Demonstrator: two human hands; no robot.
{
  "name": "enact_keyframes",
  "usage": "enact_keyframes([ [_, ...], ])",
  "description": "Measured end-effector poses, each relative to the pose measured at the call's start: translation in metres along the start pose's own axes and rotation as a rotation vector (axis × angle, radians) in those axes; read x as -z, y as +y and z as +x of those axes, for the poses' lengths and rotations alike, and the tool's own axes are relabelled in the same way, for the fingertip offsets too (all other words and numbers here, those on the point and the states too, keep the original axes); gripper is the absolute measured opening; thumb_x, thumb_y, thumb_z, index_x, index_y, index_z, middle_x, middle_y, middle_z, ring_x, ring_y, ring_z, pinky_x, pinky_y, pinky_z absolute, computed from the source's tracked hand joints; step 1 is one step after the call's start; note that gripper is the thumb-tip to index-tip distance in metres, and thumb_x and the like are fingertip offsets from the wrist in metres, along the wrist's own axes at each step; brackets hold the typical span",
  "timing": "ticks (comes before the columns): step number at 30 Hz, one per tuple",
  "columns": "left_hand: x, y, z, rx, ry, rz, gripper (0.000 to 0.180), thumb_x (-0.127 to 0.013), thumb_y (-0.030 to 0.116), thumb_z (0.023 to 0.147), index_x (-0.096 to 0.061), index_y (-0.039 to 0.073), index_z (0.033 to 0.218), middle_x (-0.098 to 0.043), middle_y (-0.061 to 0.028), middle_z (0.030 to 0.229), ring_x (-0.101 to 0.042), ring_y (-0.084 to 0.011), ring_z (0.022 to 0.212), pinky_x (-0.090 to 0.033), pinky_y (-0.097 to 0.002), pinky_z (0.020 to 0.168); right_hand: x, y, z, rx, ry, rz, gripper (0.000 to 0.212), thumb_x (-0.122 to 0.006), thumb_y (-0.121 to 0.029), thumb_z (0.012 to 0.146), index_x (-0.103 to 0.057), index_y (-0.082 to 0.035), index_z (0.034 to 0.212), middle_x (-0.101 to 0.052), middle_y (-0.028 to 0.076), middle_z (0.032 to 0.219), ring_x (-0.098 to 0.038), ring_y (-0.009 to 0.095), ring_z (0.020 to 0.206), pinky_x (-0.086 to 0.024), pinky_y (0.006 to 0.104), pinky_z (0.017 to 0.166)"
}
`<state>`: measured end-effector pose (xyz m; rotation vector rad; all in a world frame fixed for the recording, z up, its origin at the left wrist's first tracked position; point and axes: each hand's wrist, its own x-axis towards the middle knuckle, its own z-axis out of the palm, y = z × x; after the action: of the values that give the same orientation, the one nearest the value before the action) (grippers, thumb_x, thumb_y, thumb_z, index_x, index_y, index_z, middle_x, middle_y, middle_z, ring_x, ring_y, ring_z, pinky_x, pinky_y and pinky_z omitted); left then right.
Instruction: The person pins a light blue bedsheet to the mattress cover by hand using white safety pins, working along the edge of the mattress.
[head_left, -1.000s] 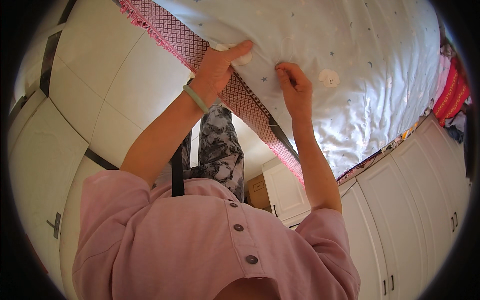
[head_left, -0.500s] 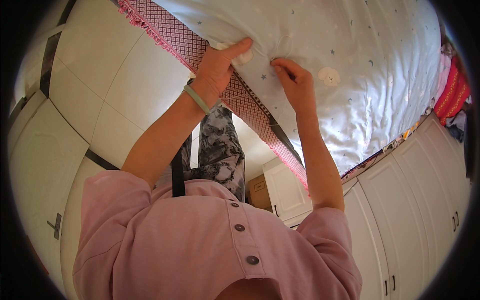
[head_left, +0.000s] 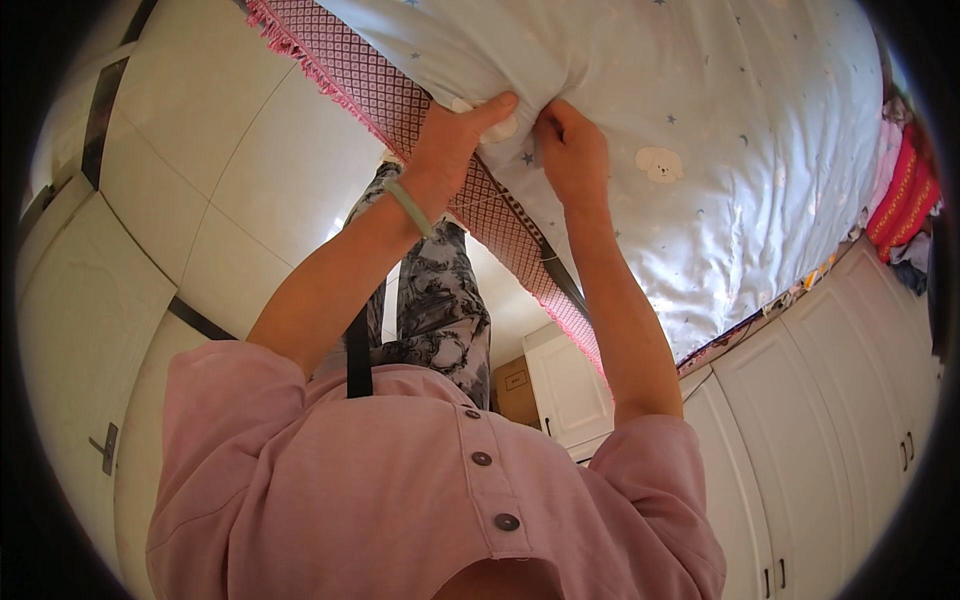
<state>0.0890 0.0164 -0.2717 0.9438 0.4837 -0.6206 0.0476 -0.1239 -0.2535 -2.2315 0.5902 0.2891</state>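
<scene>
Both hands at the quilt's near edge, work looks unfinished

The pale blue quilt (head_left: pixel 740 120) spreads across the upper right, directly in front of the person, above a fringed lattice-pattern cloth (head_left: pixel 350 70). The left hand (head_left: pixel 452 145) grips the quilt's near edge, thumb pressed on top; its other fingers are mostly out of sight. The right hand (head_left: pixel 575 150) is curled narrow just beside it, fingertips against the fabric — whether they pinch cloth or something small, I cannot tell.

Creases gather at those fingertips, so the handwork seems to be under way at this spot rather than complete. What looks like a fine pale strand (head_left: pixel 549 259) lies across the dark strip (head_left: pixel 568 282) lower along the edge. How much of the edge is done, and how much is left, cannot be judged.

No writing can be read. The cardboard box (head_left: pixel 516 392) carries a small dark mark, too tiny to make out — and the quilt shows only printed stars and a white dog's head (head_left: pixel 660 164).
</scene>
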Motion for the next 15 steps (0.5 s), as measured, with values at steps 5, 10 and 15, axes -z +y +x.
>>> enact_keyframes([
  [5,0.005,-0.002,0.003,0.025,-0.025,-0.034,0.053,-0.075,0.008,0.078,-0.051,0.004,0.125,-0.06,-0.0078,0.118,-0.058,-0.0209,0.108,-0.047,-0.0337,0.093,-0.01,0.007,0.006,0.015,-0.003,0.011,0.01,-0.054,-0.012,0.086,-0.059,-0.004,0.088,-0.06,0.02,0.074,-0.058,0.038,0.069,-0.045,0.0424,0.061],
  [10,-0.002,0.0,-0.001,0.189,0.012,-0.281,0.046,-0.073,0.014,0.082,-0.054,0.005,0.122,-0.061,-0.008,0.118,-0.059,-0.0216,0.106,-0.048,-0.0376,0.093,0.013,0.007,-0.008,0.013,-0.063,0.263,0.007,-0.056,-0.009,0.087,-0.057,-0.003,0.086,-0.055,0.008,0.065,-0.05,0.017,0.059,-0.04,0.0306,0.056],
  [15,-0.002,-0.002,0.004,0.332,-0.024,-0.421,0.043,-0.071,0.015,0.085,-0.054,0.006,0.123,-0.06,-0.0071,0.119,-0.058,-0.0225,0.109,-0.049,-0.0401,0.094,0.021,0.005,-0.017,0.011,-0.046,0.356,0.004,-0.058,-0.006,0.089,-0.059,-0.003,0.088,-0.05,-0.002,0.065,-0.042,0.006,0.062,-0.037,0.0227,0.057],
])
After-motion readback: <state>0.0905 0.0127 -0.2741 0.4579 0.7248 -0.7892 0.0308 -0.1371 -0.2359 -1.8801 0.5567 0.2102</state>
